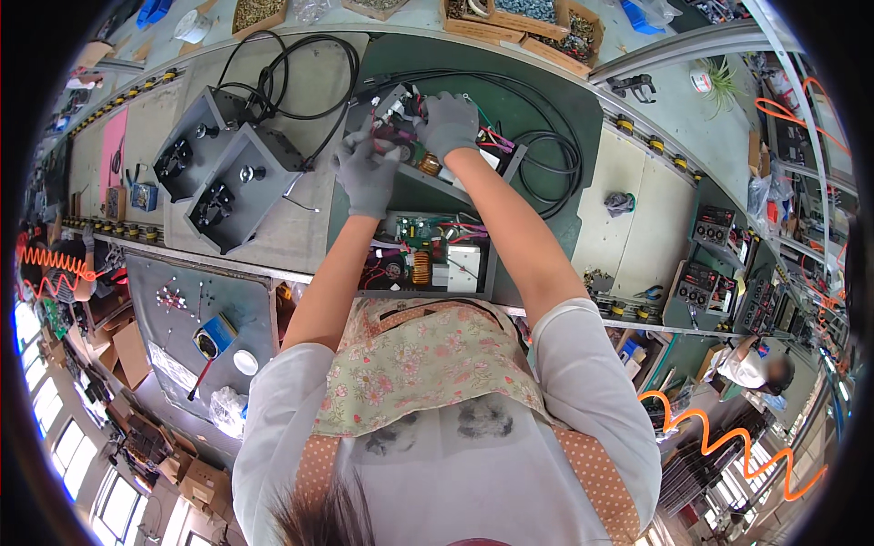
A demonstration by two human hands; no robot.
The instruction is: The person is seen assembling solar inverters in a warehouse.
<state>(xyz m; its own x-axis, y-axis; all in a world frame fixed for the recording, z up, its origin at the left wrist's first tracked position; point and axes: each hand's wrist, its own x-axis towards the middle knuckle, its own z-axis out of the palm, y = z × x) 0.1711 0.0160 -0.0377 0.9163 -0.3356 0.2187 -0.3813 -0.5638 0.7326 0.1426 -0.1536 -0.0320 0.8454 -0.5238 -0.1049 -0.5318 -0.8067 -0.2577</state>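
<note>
Both my hands wear grey gloves and work at an open grey metal case with wires, a copper coil and white parts inside. My left hand is at the case's left side, its fingers bent and drawn together near red wires. Across the case's upper part lies my right hand, fingers curled down among the wires; what the fingertips grip is hidden. Nearer to me sits a second open case, holding a green circuit board, a copper coil and a white block.
Two grey housings with black cables stand to the left. More black cable coils on the green mat at right. Wooden parts boxes line the far side. Black-fronted units stand right, with a person beyond.
</note>
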